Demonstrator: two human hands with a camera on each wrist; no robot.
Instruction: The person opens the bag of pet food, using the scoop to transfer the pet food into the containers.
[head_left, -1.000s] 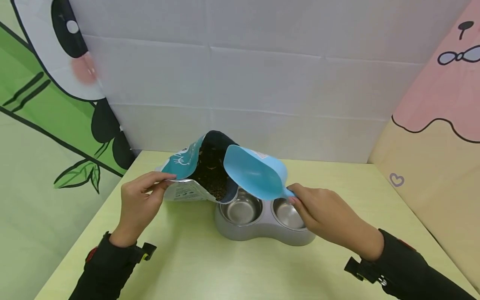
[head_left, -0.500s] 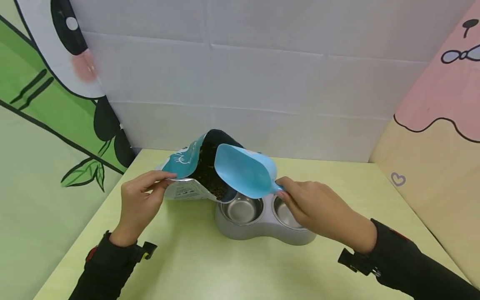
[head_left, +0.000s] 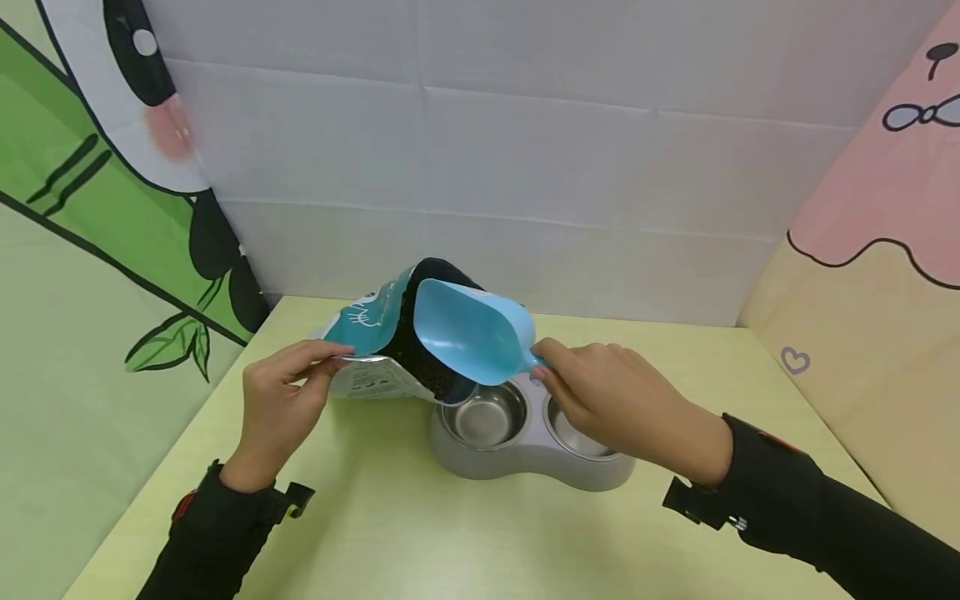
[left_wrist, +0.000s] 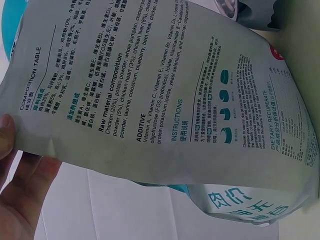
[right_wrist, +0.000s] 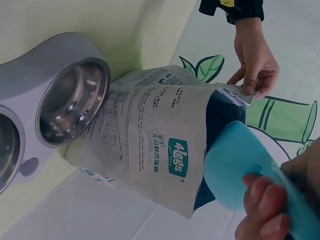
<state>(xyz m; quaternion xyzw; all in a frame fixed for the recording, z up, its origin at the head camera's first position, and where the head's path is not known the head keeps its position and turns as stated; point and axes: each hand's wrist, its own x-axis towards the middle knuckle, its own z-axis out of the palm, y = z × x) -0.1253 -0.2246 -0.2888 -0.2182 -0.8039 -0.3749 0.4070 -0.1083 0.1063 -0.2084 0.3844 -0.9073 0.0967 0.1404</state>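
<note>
Over at the pale yellow counter (head_left: pixel 375 533), the person's left hand (head_left: pixel 281 400) is pinching the top edge of a pet-food bag (head_left: pixel 367 321) between thumb and fingers, pulling that corner out taut. The right hand (head_left: pixel 622 404) is gripping the handle of a light-blue scoop (head_left: pixel 468 337), its fingers curling around it. From where I'm standing, the scoop is hanging at the bag's gaping mouth, its hollow side showing and its blade overlapping the dark kibble (head_left: pixel 411 360) that is filling the inside. Whether the blade is touching the food, I can't tell.

The bag is resting just beside a grey double-bowl stand (head_left: pixel 480 467), its mouth leaning over toward the person. One printed panel is showing a teal "4legs" label (right_wrist: pixel 178 159), and another is carrying a composition table in small type. In the stand, two round steel bowls are sitting side by side: the left bowl (head_left: pixel 483 421) is lying near the bag's lower lip, while the right bowl (head_left: pixel 577 437) is partly hiding behind the right hand.

Black sleeves (head_left: pixel 810 508) are covering both forearms. Beyond the counter, a creased white backdrop (head_left: pixel 525 167) is hanging, with cartoon-printed panels (head_left: pixel 900 183) flanking it.
</note>
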